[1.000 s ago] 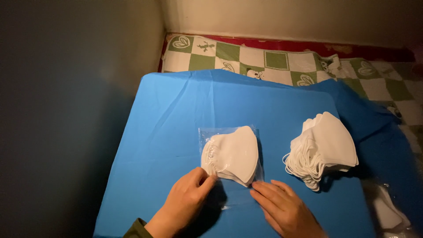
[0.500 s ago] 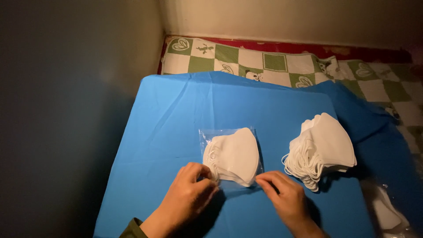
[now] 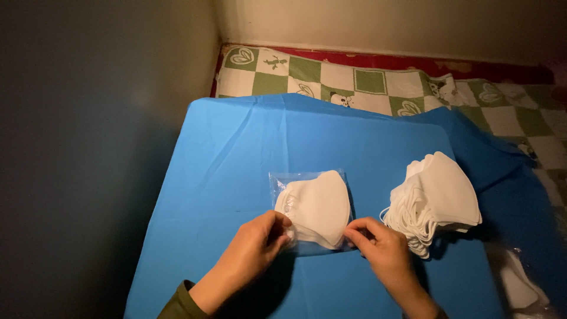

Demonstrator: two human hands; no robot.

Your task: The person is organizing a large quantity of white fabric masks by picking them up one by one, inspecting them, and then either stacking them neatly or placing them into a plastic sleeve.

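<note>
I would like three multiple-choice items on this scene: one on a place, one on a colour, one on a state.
1. Where is the mask stack?
A. right of the bagged mask
B. left of it
C. on the quilt

2. What colour is the cloth?
A. red
B. blue
C. grey

3. What are the left hand and right hand doing?
A. hanging apart in the air
B. lifting the stack
C. pinching the bag's near edge

Answers: 1 A, the stack lies to its right; 2 B, the cover is blue; 3 C, fingers of both meet the bag's near edge.
</note>
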